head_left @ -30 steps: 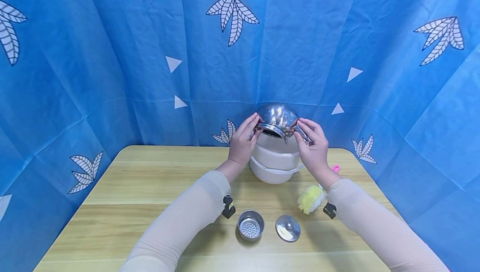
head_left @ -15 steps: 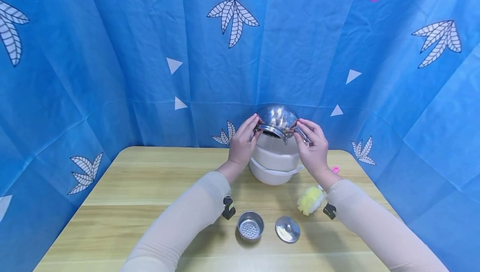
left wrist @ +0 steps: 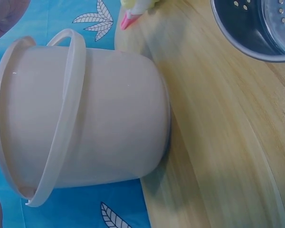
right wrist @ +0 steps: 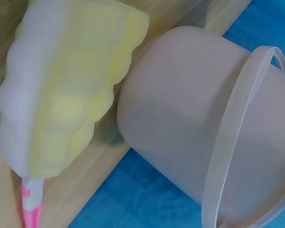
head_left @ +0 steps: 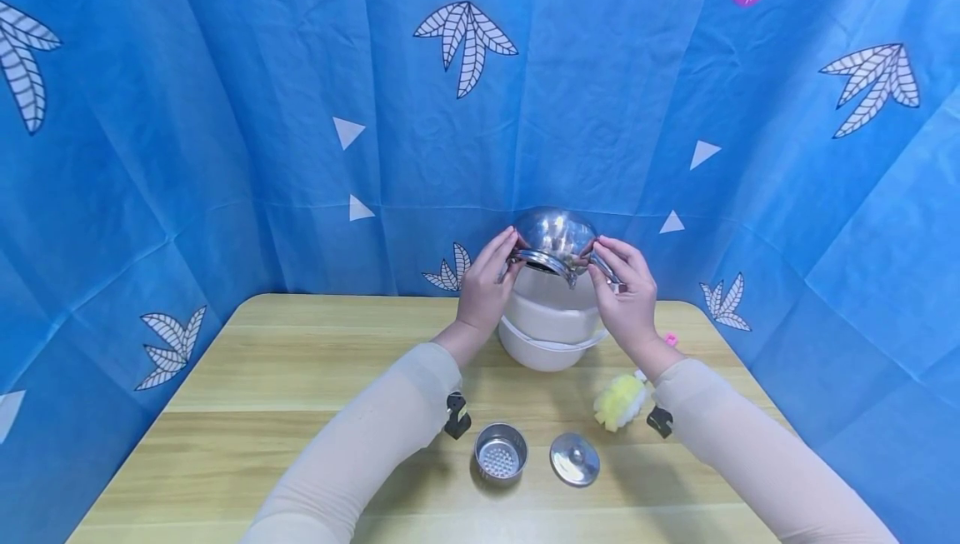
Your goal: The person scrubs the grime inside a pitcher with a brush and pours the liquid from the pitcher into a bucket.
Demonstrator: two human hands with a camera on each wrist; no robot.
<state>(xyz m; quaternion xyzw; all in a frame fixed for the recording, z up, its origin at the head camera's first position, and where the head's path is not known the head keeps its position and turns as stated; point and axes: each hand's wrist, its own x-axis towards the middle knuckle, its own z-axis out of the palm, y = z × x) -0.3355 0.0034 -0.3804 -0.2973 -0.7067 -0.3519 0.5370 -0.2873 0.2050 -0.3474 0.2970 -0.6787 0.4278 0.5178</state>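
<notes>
A shiny steel teapot is tipped over the white bucket, its round mouth facing down and toward me. My left hand holds it at the left side, fingertips and thumb near the rim. On the right, my right hand pinches it by the handle side, thumb below and fingers above. The bucket's pale body and lowered carrying handle fill much of the left wrist view. Most of the teapot's underside and far side is hidden.
A perforated steel strainer cup and a round metal lid lie at the front of the wooden table. Beside my right forearm lies a yellow-and-white sponge brush with a pink handle. A blue patterned curtain surrounds the table.
The dark mouth of the teapot shows slightly narrower than before. Both hands keep their hold in almost the same place over the bucket.
</notes>
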